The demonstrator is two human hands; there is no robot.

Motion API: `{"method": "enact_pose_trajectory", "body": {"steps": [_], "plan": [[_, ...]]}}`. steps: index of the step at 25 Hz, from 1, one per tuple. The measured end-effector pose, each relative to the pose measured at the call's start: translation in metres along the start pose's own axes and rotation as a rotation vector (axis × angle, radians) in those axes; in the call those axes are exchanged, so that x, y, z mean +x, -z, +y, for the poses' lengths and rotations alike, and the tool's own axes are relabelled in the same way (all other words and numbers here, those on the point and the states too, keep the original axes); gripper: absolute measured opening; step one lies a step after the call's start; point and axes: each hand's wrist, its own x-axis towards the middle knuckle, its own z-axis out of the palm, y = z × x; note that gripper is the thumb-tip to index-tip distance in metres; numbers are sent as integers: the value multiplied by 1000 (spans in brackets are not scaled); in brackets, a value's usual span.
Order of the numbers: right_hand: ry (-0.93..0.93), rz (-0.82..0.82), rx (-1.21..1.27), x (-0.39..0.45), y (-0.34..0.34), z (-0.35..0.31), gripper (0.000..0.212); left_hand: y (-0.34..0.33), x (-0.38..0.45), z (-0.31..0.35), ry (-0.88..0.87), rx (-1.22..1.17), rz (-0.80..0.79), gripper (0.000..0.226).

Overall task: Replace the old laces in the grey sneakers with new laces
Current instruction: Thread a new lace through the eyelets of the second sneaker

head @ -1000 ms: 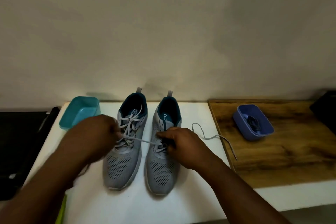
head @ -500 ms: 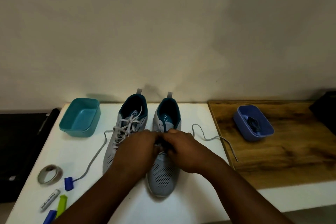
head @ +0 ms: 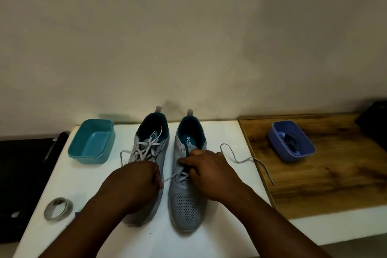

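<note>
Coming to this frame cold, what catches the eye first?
Two grey sneakers stand mid-table, toes toward the camera. The left hand pinches a grey lace from the right-side shoe, which the right hand holds. A teal tub sits left, a blue tub right.

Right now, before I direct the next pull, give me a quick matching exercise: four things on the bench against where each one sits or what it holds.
Things:
1. teal tub
2. blue tub
3. tape roll
4. loose lace end

Places or states:
A. holds a dark bundle, on the wooden board
B. trails from the white top onto the wooden board
C. near left front edge of the white top
D. nothing visible inside, left of the sneakers

Pairs: 1-D, 2-A, 3-C, 4-B
</note>
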Motion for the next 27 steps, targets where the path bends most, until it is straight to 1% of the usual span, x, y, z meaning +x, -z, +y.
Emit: {"method": "enact_pose_trajectory", "body": {"steps": [4, 6, 8, 9, 10, 11, 12, 13, 14, 15, 16, 17, 18, 20, 21, 22, 23, 24, 26, 27], "plan": [[-13, 25, -41, -1, 3, 5, 46, 9, -4, 14, -135, -49, -42, 18], [-40, 74, -24, -1, 5, 6, 45, 13, -8, 17, -168, -8, -54, 17], [-60, 109, -31, -1, 2, 4, 42, 14, -11, 17, -154, 47, -18, 21], [-44, 111, -21, -1, -1, 3, 40, 15, -12, 16, -133, 75, 24, 22], [-33, 104, 43, -3, -3, 1, 39, 16, -14, 16, -103, 97, 60, 21], [-37, 140, 188, -5, -2, 2, 37, 18, -16, 16, -76, 89, 82, 21], [-65, 227, 369, -6, 3, 7, 36, 19, -19, 18, -56, 52, 81, 22], [-104, 365, 509, -8, 7, 15, 36, 21, -21, 19, -43, 13, 69, 25], [-174, 469, 561, -10, 10, 25, 38, 22, -24, 20, -38, -2, 54, 29], [-257, 497, 531, -12, 11, 35, 38, 22, -27, 21, -38, 5, 53, 33], [-359, 435, 454, -14, 10, 41, 37, 22, -27, 21, -36, 12, 53, 36], [-462, 318, 398, -15, 4, 45, 40, 22, -27, 22, -28, 4, 48, 37], [-565, 210, 424, -13, -2, 46, 49, 21, -25, 23, -14, -21, 39, 38], [-733, 126, 606, -9, -13, 44, 72, 14, -17, 23, 6, -38, 55, 36], [-753, 93, 586, -6, -18, 46, 77, 9, -12, 23, 19, -19, 81, 34], [-768, 56, 510, -5, -22, 48, 77, 2, -6, 23, 37, -1, 132, 32], [-763, 24, 460, -5, -23, 50, 71, -5, 0, 23, 42, 4, 210, 29], [-742, 17, 486, -5, -25, 52, 62, -10, 5, 24, 22, -23, 305, 25], [-671, 116, 653, -6, -20, 49, 33, -15, 9, 33, -72, -162, 478, 12], [-621, 222, 685, -7, -13, 46, 22, -18, 11, 38, -138, -242, 510, 17]]}}
